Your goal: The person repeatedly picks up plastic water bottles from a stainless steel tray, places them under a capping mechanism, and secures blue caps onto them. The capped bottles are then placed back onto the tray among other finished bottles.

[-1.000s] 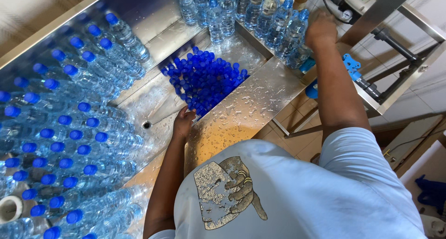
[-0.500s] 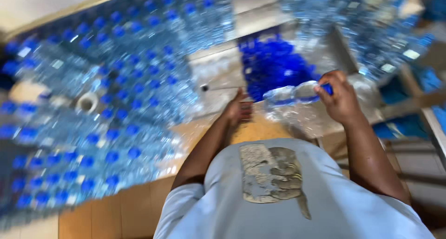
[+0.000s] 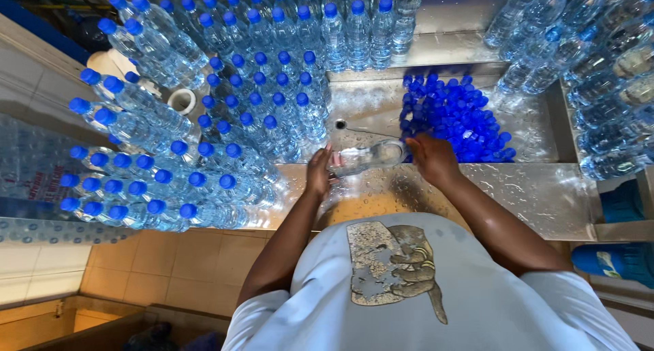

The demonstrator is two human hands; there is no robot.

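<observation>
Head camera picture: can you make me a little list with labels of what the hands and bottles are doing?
Left hand: at the neck end of a clear plastic water bottle lying sideways.
Right hand: grips the bottle's other end.
Cap on that bottle: cannot tell.
Beside the right hand: pile of loose blue plastic caps.
To the left: many capped clear bottles with blue tops, standing.
To the right: more clear bottles.
Surface: wet steel counter.
</observation>
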